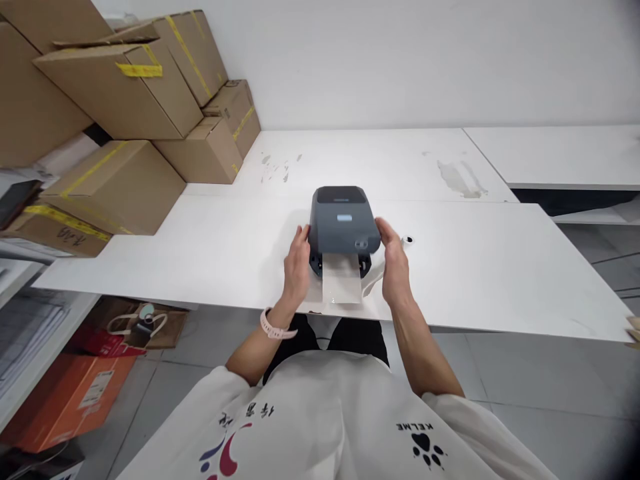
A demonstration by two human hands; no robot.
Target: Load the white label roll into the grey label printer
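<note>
A dark grey label printer sits on the white table in front of me. Its top cover seems raised a little, with part of the black base showing under the front edge. A strip of white label paper hangs out of the front towards me. My left hand holds the cover's left side, fingertips against it. On the right side, my right hand grips the cover in the same way. A small white roll with a dark core lies just beyond my right hand, and a pale loose strip curves beside the printer.
Cardboard boxes with yellow tape are stacked on the left. The table's near edge runs close to my body, and a wall stands behind it. An orange box is on the floor at lower left.
</note>
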